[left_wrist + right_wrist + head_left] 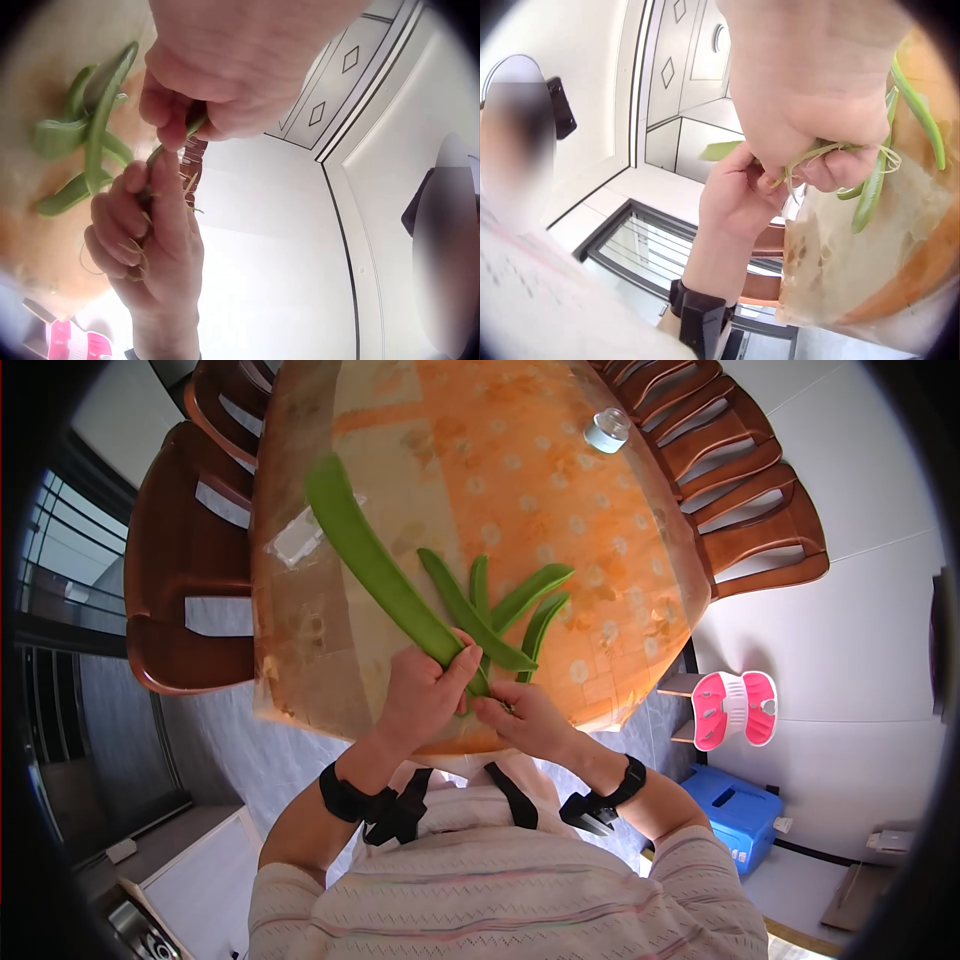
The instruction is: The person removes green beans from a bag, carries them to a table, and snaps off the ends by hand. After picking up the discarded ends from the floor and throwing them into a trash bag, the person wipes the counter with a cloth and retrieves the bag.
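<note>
A long, broad green bean pod (pixel 372 560) slants up and left from my two hands in the head view, over the table's near end. My left hand (pixel 428 685) grips it near its lower end, thumb along the pod. Close beside it, the thumb and index finger of my right hand (pixel 535 722) pinch at the pod's tip. Thin pale bean strings (pixel 889 156) hang from the curled fingers of my right hand. Several smaller green pods (pixel 530 595) lie crossed on the table just beyond my hands.
The table (pixel 540 480) wears an orange and cream patterned cloth under a clear cover. A small glass jar (pixel 607 430) stands at the far right. Wooden chairs (pixel 190 560) line both sides. A pink-and-white seat (pixel 735 710) and a blue box (pixel 733 815) are on the right.
</note>
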